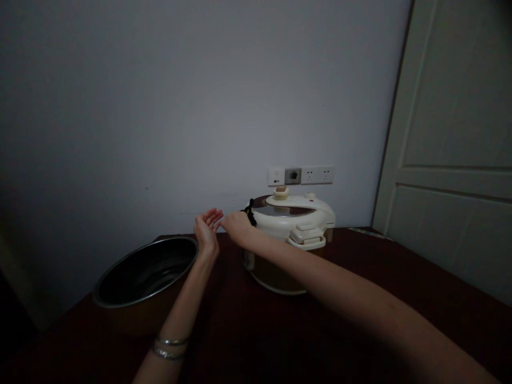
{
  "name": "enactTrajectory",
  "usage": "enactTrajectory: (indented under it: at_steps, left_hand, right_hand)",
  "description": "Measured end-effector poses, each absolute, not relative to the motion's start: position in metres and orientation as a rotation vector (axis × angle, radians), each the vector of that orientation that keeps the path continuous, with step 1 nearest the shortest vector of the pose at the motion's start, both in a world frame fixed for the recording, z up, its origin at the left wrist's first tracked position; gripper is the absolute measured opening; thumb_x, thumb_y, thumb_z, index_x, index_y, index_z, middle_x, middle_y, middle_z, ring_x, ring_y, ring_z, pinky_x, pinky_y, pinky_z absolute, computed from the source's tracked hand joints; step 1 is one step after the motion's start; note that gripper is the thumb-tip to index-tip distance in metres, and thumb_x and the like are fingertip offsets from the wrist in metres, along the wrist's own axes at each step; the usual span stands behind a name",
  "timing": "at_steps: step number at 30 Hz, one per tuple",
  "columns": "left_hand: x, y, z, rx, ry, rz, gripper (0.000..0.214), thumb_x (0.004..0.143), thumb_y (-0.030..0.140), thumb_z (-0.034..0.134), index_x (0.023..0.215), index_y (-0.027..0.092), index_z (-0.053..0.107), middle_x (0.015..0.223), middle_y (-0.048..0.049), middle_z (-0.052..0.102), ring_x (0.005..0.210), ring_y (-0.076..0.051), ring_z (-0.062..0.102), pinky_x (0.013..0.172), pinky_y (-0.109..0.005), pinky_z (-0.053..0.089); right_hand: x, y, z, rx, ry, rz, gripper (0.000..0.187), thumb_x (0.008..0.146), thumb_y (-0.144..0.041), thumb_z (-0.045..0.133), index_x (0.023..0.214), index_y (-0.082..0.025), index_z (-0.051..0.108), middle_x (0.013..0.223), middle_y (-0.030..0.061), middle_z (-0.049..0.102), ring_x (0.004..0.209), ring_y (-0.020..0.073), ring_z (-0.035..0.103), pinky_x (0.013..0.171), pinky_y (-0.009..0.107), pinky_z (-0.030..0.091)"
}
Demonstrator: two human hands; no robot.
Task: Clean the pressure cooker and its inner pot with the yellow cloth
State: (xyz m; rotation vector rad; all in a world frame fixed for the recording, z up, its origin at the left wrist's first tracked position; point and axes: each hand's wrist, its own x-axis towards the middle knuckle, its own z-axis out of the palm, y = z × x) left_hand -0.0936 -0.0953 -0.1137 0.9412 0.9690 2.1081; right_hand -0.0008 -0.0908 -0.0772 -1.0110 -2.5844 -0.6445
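Observation:
My left hand, with two silver bangles on its wrist, is raised between a wide pot and an electric pressure cooker. Its fingers are stretched out, and nothing shows in it. Just to its right is my right hand, closed like a fist, its back toward me. Whatever its fingers hold, if anything, is hidden. A small black cord-like thing shows at the edge of this hand, against the cooker. The white and brown pressure cooker stands upright with its lid on, partly covered by my right forearm.
To the left, the wide pot with a dark inside and a metal rim sits beside my left forearm. Both vessels are on a dark red table against a wall. Sockets are on the wall behind the cooker, and a pale panelled door is at right.

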Motion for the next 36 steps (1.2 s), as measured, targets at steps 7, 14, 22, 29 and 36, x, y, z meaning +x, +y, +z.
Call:
enactTrajectory:
  at_steps: [7,14,22,29,36]
  left_hand:
    - [-0.093,-0.102,-0.106,0.933,0.884,2.156,0.031,0.072,0.036,0.039,0.083,0.014,0.059,0.096,-0.0137,0.070,0.093,-0.020,0.066,0.084,-0.032,0.049]
    - [-0.090,-0.119,-0.094,1.337,0.740,2.186,0.032,0.069,0.028,0.051,0.094,0.015,0.066,0.113,-0.0111,0.066,0.111,-0.024,0.058,0.093,-0.034,0.045]
    - [-0.082,-0.145,-0.087,1.834,0.761,1.636,0.055,0.066,0.026,0.071,0.119,0.017,0.058,0.107,-0.0066,0.067,0.096,-0.021,0.063,0.084,-0.031,0.051]
    - [-0.093,-0.152,-0.072,1.913,1.212,1.620,0.036,0.070,0.035,0.068,0.098,0.013,0.066,0.091,-0.0084,0.070,0.079,-0.020,0.065,0.069,-0.031,0.053]
    - [-0.086,-0.112,-0.134,2.453,1.693,1.696,0.029,0.078,0.017,0.055,0.106,0.014,0.060,0.104,-0.0115,0.067,0.096,-0.023,0.062,0.086,-0.037,0.050]
  right_hand:
    - [-0.003,-0.084,-0.056,-1.062,-2.581,-0.586,0.015,0.077,-0.015,0.066,0.091,-0.010,0.068,0.089,0.0150,0.072,0.085,0.0215,0.068,0.073,0.029,0.051]
    - [0.050,-0.112,-0.038,-0.956,-2.367,-0.502,0.023,0.087,-0.013,0.047,0.104,-0.013,0.062,0.094,0.0118,0.070,0.085,0.0201,0.065,0.070,0.027,0.046]
    - [0.088,-0.147,-0.046,-0.686,-2.164,-0.163,0.024,0.080,-0.016,0.052,0.103,-0.016,0.060,0.084,0.0059,0.067,0.074,0.0172,0.059,0.067,0.028,0.042]
    - [0.135,-0.172,-0.061,-0.672,-2.119,-0.260,0.024,0.089,-0.023,0.046,0.108,-0.013,0.058,0.103,0.0119,0.064,0.089,0.0195,0.059,0.075,0.032,0.048]
    - [0.204,-0.210,-0.110,-0.711,-2.229,-0.444,0.028,0.089,-0.018,0.042,0.112,-0.011,0.058,0.101,0.0133,0.066,0.087,0.0219,0.064,0.067,0.034,0.055]
